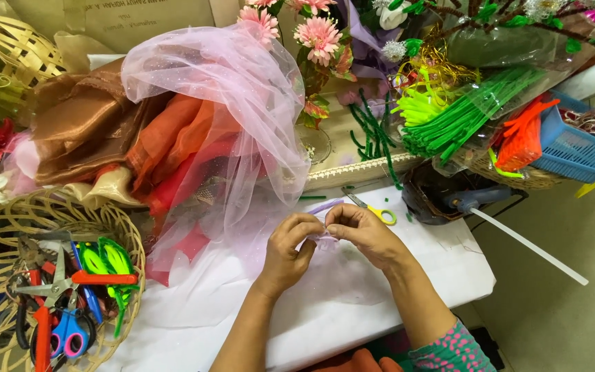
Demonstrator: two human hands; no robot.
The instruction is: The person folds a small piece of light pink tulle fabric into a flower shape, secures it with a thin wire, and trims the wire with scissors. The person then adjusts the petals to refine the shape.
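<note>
My left hand and my right hand meet over the white table. Together they pinch a small gathered piece of pale pink tulle between the fingertips. The piece looks joined to a sheer pink tulle sheet that drapes down from a pile of fabrics. Just beyond my right hand lie yellow-handled scissors.
Orange, red and bronze fabrics are heaped at the back left. A woven basket at the left holds scissors and pliers. Green pipe cleaners, a blue basket, artificial flowers and a glue gun crowd the right.
</note>
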